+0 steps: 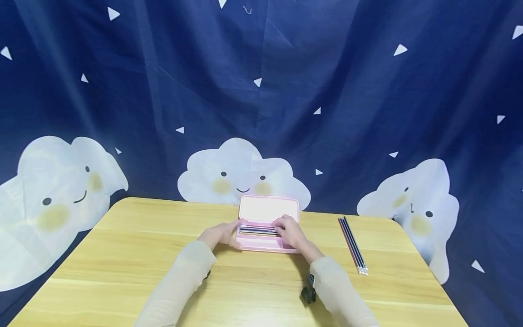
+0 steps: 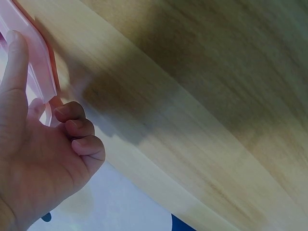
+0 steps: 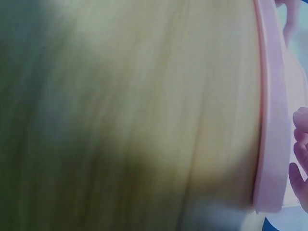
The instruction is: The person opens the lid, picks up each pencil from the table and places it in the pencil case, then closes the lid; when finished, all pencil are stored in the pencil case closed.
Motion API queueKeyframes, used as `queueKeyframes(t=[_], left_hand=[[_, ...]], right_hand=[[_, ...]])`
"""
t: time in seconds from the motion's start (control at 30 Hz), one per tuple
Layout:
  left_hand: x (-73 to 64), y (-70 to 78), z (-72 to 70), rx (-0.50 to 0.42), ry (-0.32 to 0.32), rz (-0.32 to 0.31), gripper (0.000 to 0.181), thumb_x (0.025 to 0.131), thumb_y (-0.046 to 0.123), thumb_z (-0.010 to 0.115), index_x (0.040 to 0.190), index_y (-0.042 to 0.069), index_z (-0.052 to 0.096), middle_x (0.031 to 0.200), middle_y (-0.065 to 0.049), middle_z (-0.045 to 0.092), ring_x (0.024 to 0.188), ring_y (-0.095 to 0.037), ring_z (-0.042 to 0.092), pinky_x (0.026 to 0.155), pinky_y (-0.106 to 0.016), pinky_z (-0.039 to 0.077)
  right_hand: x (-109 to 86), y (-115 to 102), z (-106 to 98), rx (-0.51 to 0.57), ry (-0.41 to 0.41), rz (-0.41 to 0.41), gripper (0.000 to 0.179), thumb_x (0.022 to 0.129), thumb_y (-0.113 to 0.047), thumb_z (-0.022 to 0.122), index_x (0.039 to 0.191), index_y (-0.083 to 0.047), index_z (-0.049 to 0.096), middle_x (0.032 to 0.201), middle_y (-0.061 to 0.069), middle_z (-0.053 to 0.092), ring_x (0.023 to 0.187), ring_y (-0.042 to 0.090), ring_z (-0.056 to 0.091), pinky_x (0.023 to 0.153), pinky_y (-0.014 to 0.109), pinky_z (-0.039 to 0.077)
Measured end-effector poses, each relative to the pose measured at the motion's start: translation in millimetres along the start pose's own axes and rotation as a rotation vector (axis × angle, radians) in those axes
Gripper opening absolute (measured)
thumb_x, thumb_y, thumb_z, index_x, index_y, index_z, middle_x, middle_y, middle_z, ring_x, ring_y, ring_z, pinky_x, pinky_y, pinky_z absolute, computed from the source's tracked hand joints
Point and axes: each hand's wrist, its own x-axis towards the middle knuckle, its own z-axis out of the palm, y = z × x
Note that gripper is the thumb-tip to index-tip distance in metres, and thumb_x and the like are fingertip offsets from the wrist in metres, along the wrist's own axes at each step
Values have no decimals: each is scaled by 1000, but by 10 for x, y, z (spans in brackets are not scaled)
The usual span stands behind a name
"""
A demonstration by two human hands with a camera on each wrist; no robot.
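Observation:
A pink pencil case (image 1: 261,248) lies on the table with its lid (image 1: 267,210) raised at the back. Several dark pencils (image 1: 257,230) lie lengthwise in its rear compartment. My left hand (image 1: 222,234) holds the left end of the case; the left wrist view shows the thumb against its pink wall (image 2: 43,72) and the other fingers curled. Over the right half of the case, my right hand (image 1: 291,230) reaches inside, fingertips at the pencils' right ends, which it covers. I cannot tell whether it grips them. Its bent fingers (image 3: 301,139) show past the case's front wall.
More pencils (image 1: 353,247) with white ends lie side by side on the wooden table (image 1: 253,281), right of the case. A black device (image 1: 308,290) hangs under the right wrist. Behind the table hangs a dark blue curtain (image 1: 229,91) with white clouds.

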Motion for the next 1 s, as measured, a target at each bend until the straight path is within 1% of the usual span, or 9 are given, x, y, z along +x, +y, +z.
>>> queueKeyframes(t=[0.13, 0.27, 0.43, 0.6, 0.77, 0.9, 1.0], left_hand=[[3, 3, -7, -4, -6, -1, 98, 67, 40, 78, 146, 20, 22, 138, -26, 37, 125, -41, 37, 102, -53, 33], [-2, -1, -9, 6, -1, 5, 98, 67, 39, 78, 145, 18, 22, 137, -27, 38, 124, -41, 38, 102, -53, 33], [-3, -10, 5, 7, 8, 9, 98, 67, 40, 79, 145, 18, 23, 137, -26, 39, 124, -41, 39, 101, -54, 34], [-15, -6, 8, 14, 14, 20, 97, 66, 39, 79, 144, 19, 25, 135, -27, 40, 122, -42, 40, 99, -55, 35], [-11, -2, 18, 9, 11, 12, 98, 67, 40, 78, 145, 19, 23, 137, -25, 39, 123, -41, 39, 100, -55, 34], [-12, -4, 15, 12, 8, 21, 98, 67, 40, 77, 145, 18, 22, 138, -25, 38, 124, -41, 38, 101, -55, 32], [-14, 0, 9, 13, 8, 24, 98, 67, 40, 78, 145, 17, 22, 138, -25, 37, 124, -41, 38, 101, -55, 32]], right_hand=[[-38, 13, -65, 78, 29, 3, 9, 82, -2, 64, 89, -6, 70, 80, 2, 56, 79, 15, 51, 75, 33, 47], [-94, -5, -126, 127, 41, 20, 9, 82, -2, 64, 89, -5, 69, 79, 1, 56, 77, 14, 51, 72, 30, 47], [-182, -23, -175, 154, 48, 25, 11, 81, -1, 64, 91, -3, 69, 78, 1, 55, 75, 14, 50, 70, 29, 45], [-273, -12, -200, 175, 64, 5, 13, 80, 0, 64, 93, -1, 69, 77, 1, 55, 73, 14, 47, 68, 28, 43], [-368, 0, -261, 196, 68, 30, 15, 81, 1, 62, 95, 0, 67, 81, 2, 56, 76, 14, 48, 70, 28, 44], [-447, 42, -324, 208, 69, 53, 18, 81, 2, 61, 98, 1, 67, 80, 3, 55, 73, 14, 49, 66, 24, 44], [-512, 114, -363, 203, 92, 65, 17, 81, 2, 62, 97, 1, 67, 80, 3, 56, 71, 13, 50, 63, 22, 45]])
